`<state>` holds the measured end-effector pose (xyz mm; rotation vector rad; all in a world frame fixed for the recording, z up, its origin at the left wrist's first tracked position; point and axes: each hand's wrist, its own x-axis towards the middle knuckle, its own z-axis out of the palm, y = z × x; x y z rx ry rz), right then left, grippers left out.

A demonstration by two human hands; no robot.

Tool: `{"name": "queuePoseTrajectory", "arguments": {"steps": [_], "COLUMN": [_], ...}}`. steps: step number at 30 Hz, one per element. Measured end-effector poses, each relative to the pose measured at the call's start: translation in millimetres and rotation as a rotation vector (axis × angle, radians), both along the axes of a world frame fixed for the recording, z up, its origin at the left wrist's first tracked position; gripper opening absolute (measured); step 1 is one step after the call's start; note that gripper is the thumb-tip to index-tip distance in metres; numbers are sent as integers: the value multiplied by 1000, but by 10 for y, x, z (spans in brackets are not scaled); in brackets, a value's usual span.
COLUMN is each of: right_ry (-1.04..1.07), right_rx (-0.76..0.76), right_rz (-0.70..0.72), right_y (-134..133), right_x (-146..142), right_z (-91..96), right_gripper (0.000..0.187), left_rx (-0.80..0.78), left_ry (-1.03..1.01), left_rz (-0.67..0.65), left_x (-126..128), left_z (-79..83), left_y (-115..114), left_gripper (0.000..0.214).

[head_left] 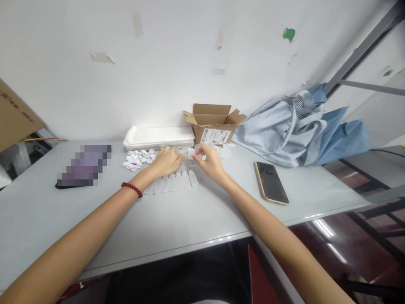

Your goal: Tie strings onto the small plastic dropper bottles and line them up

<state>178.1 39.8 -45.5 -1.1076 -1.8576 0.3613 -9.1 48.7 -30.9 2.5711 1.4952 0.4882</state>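
In front of the cardboard box [211, 117], our right hand [210, 161] pinches a translucent piece [190, 153]; we cannot tell whether our left hand [167, 162], front-left of the box, grips anything. White rings [139, 159] lie farther left.

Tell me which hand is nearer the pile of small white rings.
Left. The left hand is just right of the small white rings; the right hand is farther right, beyond the left hand.
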Motion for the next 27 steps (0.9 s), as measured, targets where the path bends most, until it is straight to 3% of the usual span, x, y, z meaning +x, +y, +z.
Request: {"name": "queuePoseTrajectory", "arguments": {"steps": [5,10,16,27], "right_ry": [26,141,266,263], "right_rx": [-21,-88,-148,-96], "right_rz": [40,230,347,319], "right_y": [-21,-154,-298,-344], "right_x": [1,-74,-158,-171], "right_z": [-6,34,71,52], "right_gripper": [12,20,30,23], "left_rx": [45,243,405,340], "left_ry": [-112,-346,-328,-498], "left_rz": [21,106,9,120], "left_x": [-85,-202,-170,-99], "left_z": [73,45,63,103], "left_y": [-108,-398,-534,-611], "left_gripper": [42,32,28,11]}}
